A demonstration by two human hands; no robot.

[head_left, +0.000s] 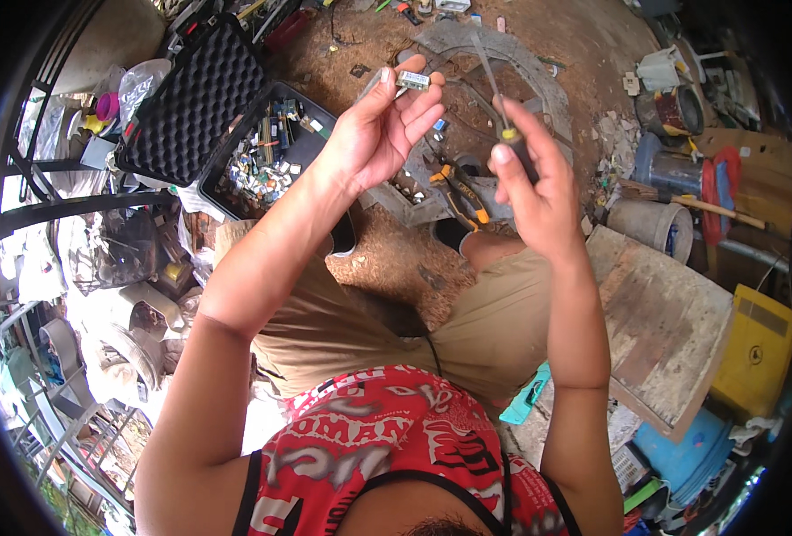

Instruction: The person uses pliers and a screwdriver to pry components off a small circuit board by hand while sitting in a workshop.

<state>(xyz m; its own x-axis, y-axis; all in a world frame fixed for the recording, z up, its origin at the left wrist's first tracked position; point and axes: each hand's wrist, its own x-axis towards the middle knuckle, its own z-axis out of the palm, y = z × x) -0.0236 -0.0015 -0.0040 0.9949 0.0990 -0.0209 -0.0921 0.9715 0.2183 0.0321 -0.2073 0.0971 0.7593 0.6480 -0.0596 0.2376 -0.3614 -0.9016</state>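
My left hand (385, 129) is raised, palm up, pinching a small electronic module (413, 81) with a pale label between thumb and fingers. In my right hand (543, 183) is a screwdriver (508, 134) with a dark handle and yellow collar. Its long thin shaft points up and away, apart from the module. Below and between my hands, pliers (460, 198) with orange and black handles lie on the ground near my feet.
To the left stands an open black case (317, 109) with foam in its lid (195, 98) and many small circuit parts inside. A grey ring-shaped slab (539, 85) lies ahead. A wooden board (664, 313), a bucket (650, 223) and a yellow container (753, 353) are on the right.
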